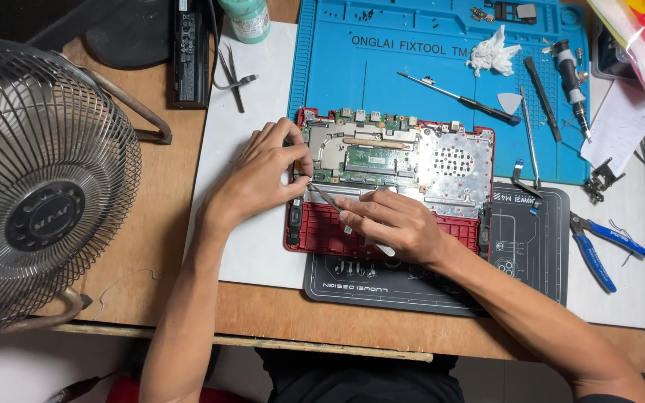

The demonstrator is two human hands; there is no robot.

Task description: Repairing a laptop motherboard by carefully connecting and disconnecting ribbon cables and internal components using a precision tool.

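An opened red laptop base [322,233] lies on the desk with its green circuit board [371,160] and silver shielding exposed. My left hand [266,172] rests on the laptop's left edge, fingertips pressing near the board's left side. My right hand [393,222] holds thin metal tweezers [328,198], whose tips point up-left to the board's lower left corner, close to my left fingertips. Part of the red casing is hidden under both hands.
A blue work mat [412,67] lies behind with a screwdriver [457,97], a crumpled tissue [493,54] and other tools. Blue-handled pliers [602,250] lie at right. A metal fan [39,186] stands at left. A dark mat [531,246] sits under the laptop's right side.
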